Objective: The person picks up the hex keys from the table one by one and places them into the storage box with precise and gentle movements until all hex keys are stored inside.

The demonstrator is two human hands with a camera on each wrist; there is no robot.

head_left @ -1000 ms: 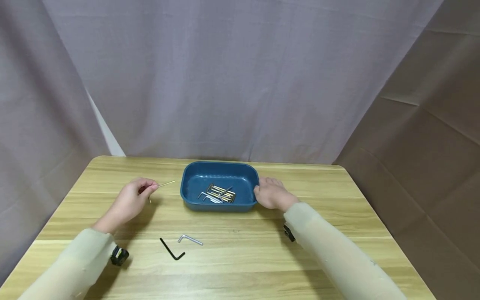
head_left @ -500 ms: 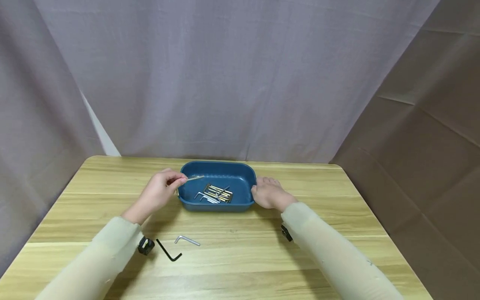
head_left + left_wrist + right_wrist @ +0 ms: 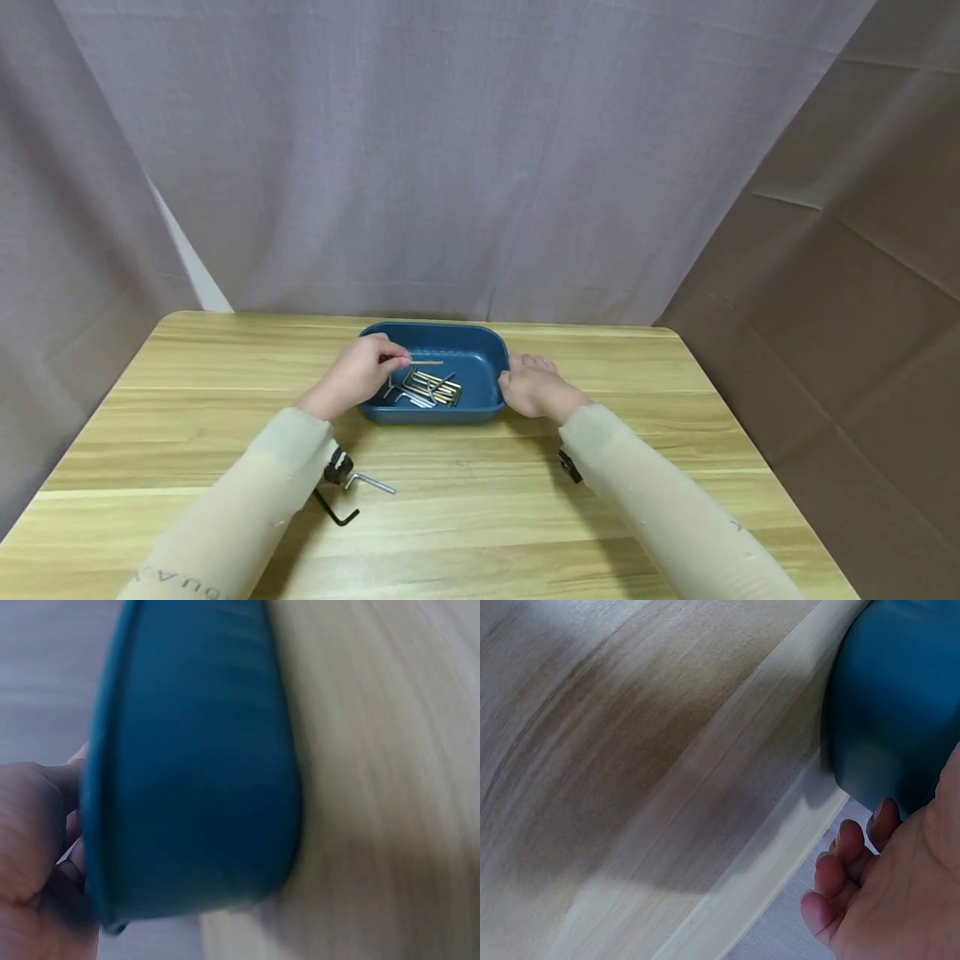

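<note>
A blue tray [image 3: 491, 404] stands on the wooden table [image 3: 637, 392] and holds several metal hex keys [image 3: 432, 388]. My left hand [image 3: 362, 372] hovers over the tray's left part and pinches a thin brass-coloured hex key [image 3: 427, 362], whose long end points right above the pile. My right hand [image 3: 531, 386] rests against the tray's right wall with relaxed fingers. In the left wrist view the tray's outer wall [image 3: 195, 765] fills the frame beside my hand [image 3: 34, 855]. In the right wrist view my fingers [image 3: 847, 866] lie next to the tray's corner [image 3: 900, 705].
A silver hex key [image 3: 370, 482] and a black hex key [image 3: 336, 512] lie on the table in front of the tray, near my left sleeve. Grey and brown cloth hangs behind and to the right of the table.
My left hand has carried the thin hex key rightward, from the table left of the tray to above the pile inside it. The right hand has stayed at the tray's right wall.
</note>
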